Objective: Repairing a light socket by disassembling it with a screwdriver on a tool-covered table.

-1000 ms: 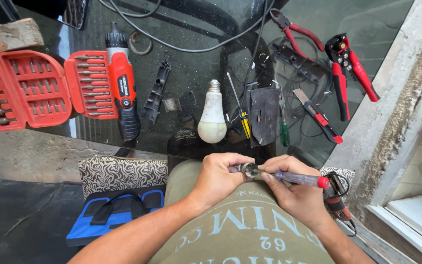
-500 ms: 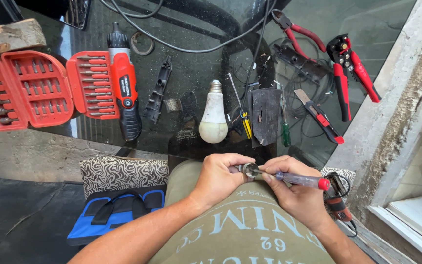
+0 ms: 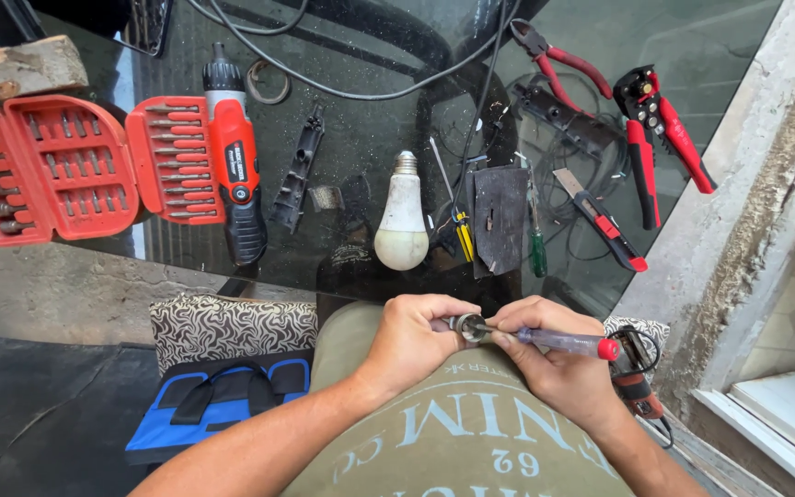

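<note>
The left hand (image 3: 409,342) is closed tight around a small metal part (image 3: 467,326) and holds it over the lap, near the edge of the glass table (image 3: 361,138). The right hand (image 3: 552,368) is wrapped around a screwdriver (image 3: 558,342) with a clear handle and a red end. Its tip touches the metal part. On the table just past the hands lies a white bulb (image 3: 401,225). Beside it is a dark flat plate (image 3: 499,219). A red power driver (image 3: 235,170) lies to the left, next to an open red bit case (image 3: 66,166). Red pliers (image 3: 558,64) and a red stripper (image 3: 660,138) lie at the far right. A blue bag (image 3: 213,400) sits by the left arm.
</note>
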